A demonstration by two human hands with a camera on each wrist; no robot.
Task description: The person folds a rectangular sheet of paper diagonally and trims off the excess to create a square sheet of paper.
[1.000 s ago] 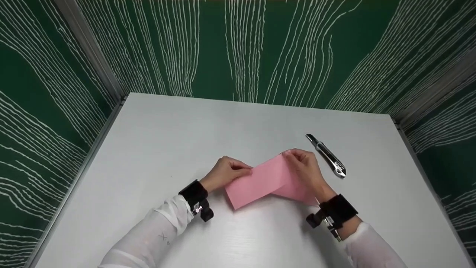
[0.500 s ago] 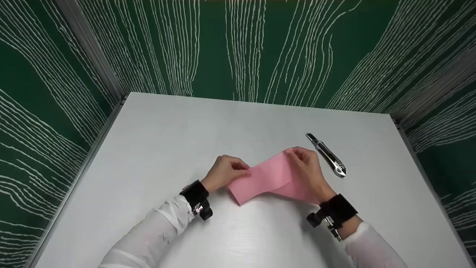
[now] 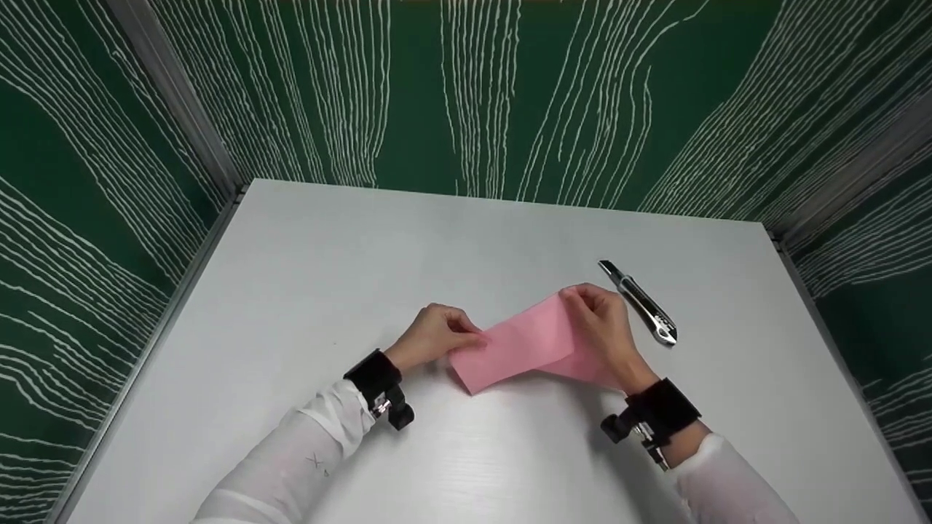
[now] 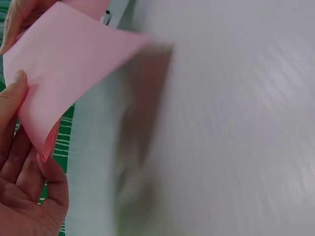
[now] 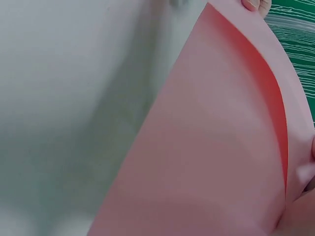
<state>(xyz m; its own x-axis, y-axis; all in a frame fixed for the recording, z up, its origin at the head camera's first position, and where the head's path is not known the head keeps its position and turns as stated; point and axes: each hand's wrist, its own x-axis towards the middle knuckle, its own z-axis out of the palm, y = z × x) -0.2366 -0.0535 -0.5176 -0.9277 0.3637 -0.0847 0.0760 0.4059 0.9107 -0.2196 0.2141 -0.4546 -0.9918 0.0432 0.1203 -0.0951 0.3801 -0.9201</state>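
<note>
A folded sheet of pink paper (image 3: 520, 338) is held up over the white table by both hands. My left hand (image 3: 435, 335) pinches its upper left edge between thumb and fingers. At the upper right corner my right hand (image 3: 601, 316) grips it, hiding part of the sheet. In the left wrist view the pink paper (image 4: 64, 59) bows, and its layers part slightly by the left hand (image 4: 29, 187). From the right wrist, the paper (image 5: 211, 128) shows one flap over another with a gap between them; only a bit of the right hand (image 5: 300, 214) appears.
A utility knife (image 3: 641, 304) lies on the white table (image 3: 364, 247) just beyond the right hand, its blade end pointing away to the upper left. Green walls (image 3: 415, 94) with white wavy lines border the table at the back and sides.
The left hand has shifted slightly left, and the right hand slightly up. The paper's lower left corner has risen and moved right. The utility knife has stayed put.
</note>
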